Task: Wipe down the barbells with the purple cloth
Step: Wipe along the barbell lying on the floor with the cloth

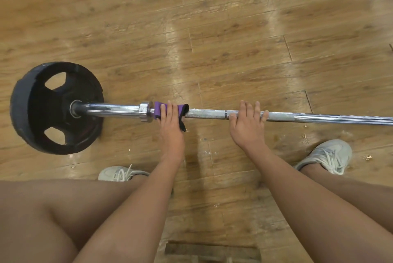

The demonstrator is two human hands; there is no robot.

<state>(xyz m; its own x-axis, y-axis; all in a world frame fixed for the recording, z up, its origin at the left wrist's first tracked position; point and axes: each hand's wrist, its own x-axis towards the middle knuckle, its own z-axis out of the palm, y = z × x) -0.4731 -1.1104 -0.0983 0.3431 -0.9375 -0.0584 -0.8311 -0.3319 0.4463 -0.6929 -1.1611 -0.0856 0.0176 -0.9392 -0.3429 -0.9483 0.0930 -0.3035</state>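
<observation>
Seen from above, looking down past my bare knees, a barbell (209,114) lies on a wooden plank floor (212,29), running straight across from left to right. At its left end sits a black weight plate (32,109) with cut-out handholds, standing on its edge on the floor. Between the plate and the thinner shaft is a shiny steel collar (145,111). The purple cloth (157,109) is wrapped around the shaft just to the right of that collar, almost touching it. Its far end has a dark edge, and a dark corner hangs down below the bar. My left grip (171,126) is clenched over the cloth, fingers curled across the top of it, holding it against the bar. My right grip (247,126) is released, resting further right on the rough, knurled part of the shaft. Its fingers lie across the top of the bar and the thumb is on the near side. A stretch of bare shaft shows between the two grips. My pale laced shoes are planted on the floor, the left shoe (116,174) below the cloth and the right shoe (327,155) off to the right.
</observation>
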